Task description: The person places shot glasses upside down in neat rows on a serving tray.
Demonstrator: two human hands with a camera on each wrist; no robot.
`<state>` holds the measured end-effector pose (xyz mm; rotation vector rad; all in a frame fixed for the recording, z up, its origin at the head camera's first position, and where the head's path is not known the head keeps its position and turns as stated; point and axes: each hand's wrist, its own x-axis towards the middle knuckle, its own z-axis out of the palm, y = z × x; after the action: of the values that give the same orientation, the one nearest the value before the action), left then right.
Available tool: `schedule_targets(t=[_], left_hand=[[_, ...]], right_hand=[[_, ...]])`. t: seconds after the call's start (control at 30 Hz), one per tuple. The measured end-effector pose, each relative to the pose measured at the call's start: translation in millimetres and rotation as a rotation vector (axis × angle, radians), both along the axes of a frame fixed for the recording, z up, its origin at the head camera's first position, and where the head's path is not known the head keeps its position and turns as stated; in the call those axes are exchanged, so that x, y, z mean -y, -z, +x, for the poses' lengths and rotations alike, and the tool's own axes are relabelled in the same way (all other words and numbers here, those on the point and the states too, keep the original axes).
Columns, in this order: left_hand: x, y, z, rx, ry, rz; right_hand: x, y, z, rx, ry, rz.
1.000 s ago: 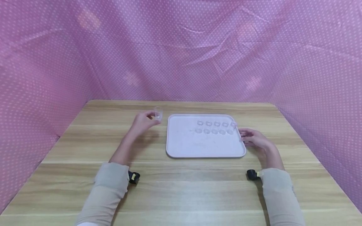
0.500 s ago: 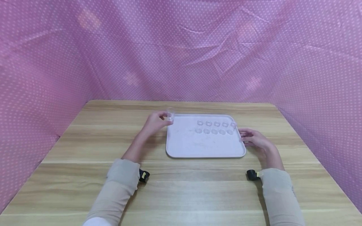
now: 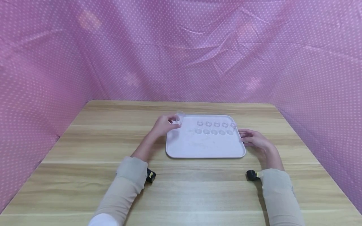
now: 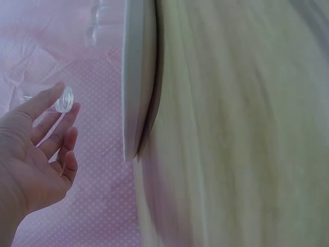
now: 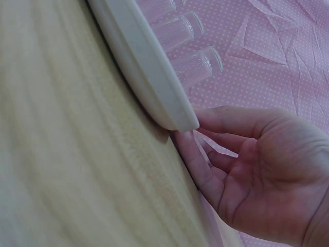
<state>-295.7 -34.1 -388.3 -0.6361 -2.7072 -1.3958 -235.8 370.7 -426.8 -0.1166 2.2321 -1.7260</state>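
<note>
My left hand [image 3: 164,125] pinches a small clear shot glass [image 3: 180,117] between thumb and fingers, above the left back part of the white tray [image 3: 183,147]. In the left wrist view the thick round base of that shot glass [image 4: 65,100] points toward the tray, and the other fingers are loosely bent. My right hand [image 3: 254,138] holds the tray's right edge. The right wrist view shows its thumb at the rim [image 5: 187,121] and a finger beneath. Several clear shot glasses [image 3: 215,127] stand in a row on the tray's right half.
The tray lies on a light wood-grain table [image 3: 198,191]. A pink dotted cloth [image 3: 181,62] hangs behind the table and along both sides. Black wrist cameras sit below both hands, the left camera [image 3: 151,175] and the right camera [image 3: 251,175].
My left hand has carried the shot glass rightward, from beside the tray to above its left back part. The right hand, the tray and the row of glasses have stayed put.
</note>
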Motion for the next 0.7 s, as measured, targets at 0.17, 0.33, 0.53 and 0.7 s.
schedule_targets(t=[0.17,0.33,0.53,0.7], left_hand=[[-5.2,4.8,-2.4,0.013,0.012,-0.024],[-7.7,5.3,-3.3,0.011,0.006,-0.048],[-9.9,4.3,-4.6,-0.036,-0.018,-0.085],[-12.2,2.7,-5.7,-0.044,-0.071,-0.114]], right_hand=[[-0.3,-0.3,-0.2,0.014,0.014,0.01],[0.7,-1.6,0.3,0.029,0.025,0.009],[0.6,-1.7,-0.7,0.029,0.034,0.008],[0.8,-1.7,-0.4,0.029,0.033,0.011]])
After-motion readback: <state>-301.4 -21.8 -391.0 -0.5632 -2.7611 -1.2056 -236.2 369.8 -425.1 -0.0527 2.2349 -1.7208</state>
